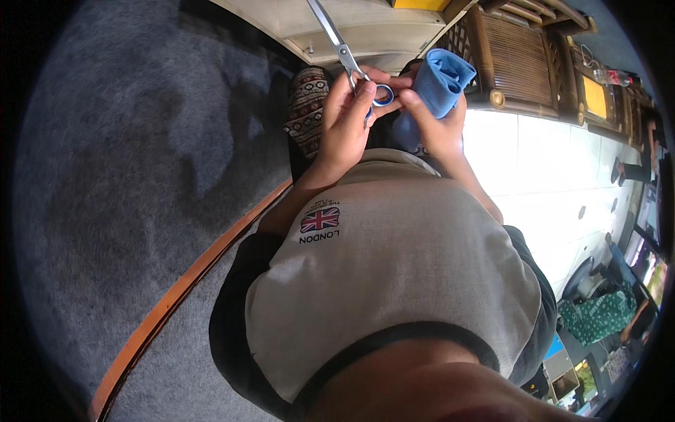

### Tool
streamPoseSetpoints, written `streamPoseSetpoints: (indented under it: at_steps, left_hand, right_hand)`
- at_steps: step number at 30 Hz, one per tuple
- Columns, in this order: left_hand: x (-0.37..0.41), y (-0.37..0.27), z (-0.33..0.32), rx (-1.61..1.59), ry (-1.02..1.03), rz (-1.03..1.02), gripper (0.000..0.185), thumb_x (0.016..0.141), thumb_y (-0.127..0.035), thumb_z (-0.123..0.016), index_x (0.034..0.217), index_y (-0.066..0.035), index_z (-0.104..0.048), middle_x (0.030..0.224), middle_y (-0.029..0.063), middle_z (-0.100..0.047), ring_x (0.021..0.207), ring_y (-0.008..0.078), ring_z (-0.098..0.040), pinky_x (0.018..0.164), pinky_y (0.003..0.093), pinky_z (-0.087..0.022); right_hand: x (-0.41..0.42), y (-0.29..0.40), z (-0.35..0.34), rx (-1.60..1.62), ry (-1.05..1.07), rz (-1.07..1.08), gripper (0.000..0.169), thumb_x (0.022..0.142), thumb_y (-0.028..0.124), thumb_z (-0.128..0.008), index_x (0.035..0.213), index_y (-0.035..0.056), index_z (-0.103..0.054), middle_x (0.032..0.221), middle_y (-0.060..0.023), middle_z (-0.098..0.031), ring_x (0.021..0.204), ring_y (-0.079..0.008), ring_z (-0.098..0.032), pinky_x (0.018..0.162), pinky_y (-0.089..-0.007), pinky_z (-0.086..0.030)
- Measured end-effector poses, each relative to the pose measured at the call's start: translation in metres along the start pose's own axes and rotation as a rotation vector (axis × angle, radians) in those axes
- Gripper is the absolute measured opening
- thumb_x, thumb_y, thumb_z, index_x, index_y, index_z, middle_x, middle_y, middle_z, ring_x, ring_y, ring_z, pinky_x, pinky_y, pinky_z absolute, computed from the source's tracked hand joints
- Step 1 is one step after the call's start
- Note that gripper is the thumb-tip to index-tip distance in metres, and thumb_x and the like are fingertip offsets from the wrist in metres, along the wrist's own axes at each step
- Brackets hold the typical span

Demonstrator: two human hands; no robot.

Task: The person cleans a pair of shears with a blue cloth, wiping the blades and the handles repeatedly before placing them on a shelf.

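A pair of metal scissors (343,51) with blue-lined finger rings is held in my left hand (343,121). The blades lie together and point up and to the left, away from my body. My right hand (440,129) grips a rolled or folded blue cloth (443,79), its folds facing up. Both hands are close together above my lap, and the fingers meet between the scissor rings and the cloth. The left thumb rests by one ring; part of the right fingers is hidden behind the cloth.
A pale cabinet (364,39) stands just beyond my hands. Bamboo furniture (517,60) is at the upper right, with a plastic bottle (611,77) on it. Grey carpet (132,132) lies left, white floor tiles (548,153) right. A person in green patterned clothing (601,314) is at far right.
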State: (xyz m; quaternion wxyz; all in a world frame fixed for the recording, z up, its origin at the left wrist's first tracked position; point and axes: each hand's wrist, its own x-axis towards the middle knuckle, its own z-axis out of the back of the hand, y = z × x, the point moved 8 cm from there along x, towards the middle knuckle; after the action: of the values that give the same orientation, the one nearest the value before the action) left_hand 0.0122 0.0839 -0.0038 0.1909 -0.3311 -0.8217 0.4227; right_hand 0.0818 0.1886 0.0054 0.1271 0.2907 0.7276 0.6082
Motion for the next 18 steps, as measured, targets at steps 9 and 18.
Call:
streamPoseSetpoints:
  at_steps: [9,18]
  left_hand:
    - [-0.008,0.008,0.009,0.117,0.163,0.203,0.038,0.101,-0.03,-0.026,0.092,-0.003,-0.051,0.078,0.0165,-0.062,0.047,0.0132,-0.056,0.044,0.0188,-0.043]
    - [-0.015,0.013,0.004,0.33,0.19,0.262,0.035,0.101,-0.029,-0.028,0.086,-0.006,-0.05,0.072,0.008,-0.059,0.046,0.0027,-0.036,0.042,0.016,-0.029]
  right_hand:
    - [0.01,0.031,0.033,-0.341,0.081,0.463,0.052,0.08,0.014,-0.058,0.125,-0.0003,-0.037,0.104,-0.0157,-0.055,0.096,-0.0233,-0.055,0.084,-0.0326,-0.044]
    - [0.013,0.043,-0.01,-0.66,0.359,0.575,0.045,0.068,0.003,-0.061,0.111,0.0155,-0.067,0.093,-0.0105,-0.059,0.079,-0.0219,-0.062,0.067,-0.0314,-0.052]
